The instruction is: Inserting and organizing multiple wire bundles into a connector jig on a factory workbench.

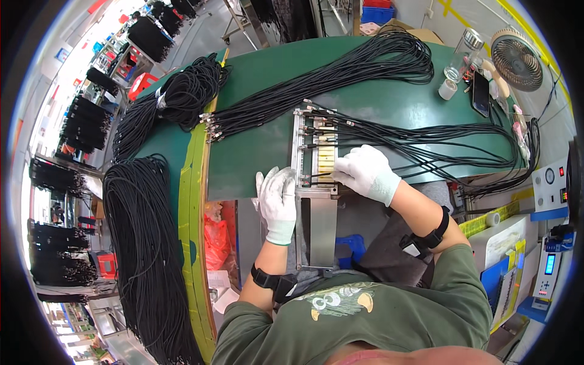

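Observation:
A metal clamping fixture (315, 228) stands over the near edge of the green table, with a slotted pale yellow block along its upper part. Several black cables (420, 135) have their metal-tipped ends laid across it and loop off to the right. My right hand (367, 173), in a white glove, pinches a black cable at the block's near right side; its fingertips partly hide the cable. Against the fixture's left rail rests my left hand (277, 198), also gloved, with its fingers stretched out and apart and nothing seen in them.
A long cable bundle (340, 70) lies across the far table (243, 161). More coils (146, 243) hang at the left, beyond a yellow-taped edge (193, 207). A glass bottle (463, 56), a phone (480, 94) and a fan (517, 59) stand far right.

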{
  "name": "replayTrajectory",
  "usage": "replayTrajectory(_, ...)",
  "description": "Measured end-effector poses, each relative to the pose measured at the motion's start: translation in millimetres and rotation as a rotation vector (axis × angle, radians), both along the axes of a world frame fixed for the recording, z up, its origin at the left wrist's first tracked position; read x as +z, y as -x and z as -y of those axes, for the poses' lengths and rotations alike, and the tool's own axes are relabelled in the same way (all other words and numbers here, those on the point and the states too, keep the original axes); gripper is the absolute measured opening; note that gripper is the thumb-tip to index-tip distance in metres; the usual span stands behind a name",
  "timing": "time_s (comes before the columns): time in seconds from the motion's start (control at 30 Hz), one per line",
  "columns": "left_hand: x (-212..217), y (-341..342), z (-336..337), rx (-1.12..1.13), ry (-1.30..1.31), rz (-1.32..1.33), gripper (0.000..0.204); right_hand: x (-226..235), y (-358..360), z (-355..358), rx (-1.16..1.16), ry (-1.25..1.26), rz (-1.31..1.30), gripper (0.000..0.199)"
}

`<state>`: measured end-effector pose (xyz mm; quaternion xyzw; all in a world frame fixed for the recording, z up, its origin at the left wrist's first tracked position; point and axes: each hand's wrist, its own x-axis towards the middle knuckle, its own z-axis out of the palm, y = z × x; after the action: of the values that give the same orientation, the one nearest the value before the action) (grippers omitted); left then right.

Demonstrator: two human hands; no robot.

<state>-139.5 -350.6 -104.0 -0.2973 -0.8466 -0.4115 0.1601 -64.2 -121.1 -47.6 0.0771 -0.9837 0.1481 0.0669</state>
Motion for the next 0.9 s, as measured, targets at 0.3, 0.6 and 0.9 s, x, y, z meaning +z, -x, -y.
replayTrajectory(0.3, 16.0, -5.0, -8.3, -0.061, 0.024, 0.001, 0.025, -3.1, 1.9, 8.6, 0.038, -0.072, -0.063, 0.017)
replayTrajectory(0.6, 33.3, -11.8, -29.0, -0.173, 0.406, -0.203, 0.036, 0.3, 13.0, -2.3, -0.055, -0.063, -0.043, 0.018)
replayTrajectory(0.9, 20.2, 0.3, -21.4, -0.22, -0.019, 0.049, 0.024, -6.9, 22.7, -32.4, -0.167, -0.172, -0.12, 0.016)
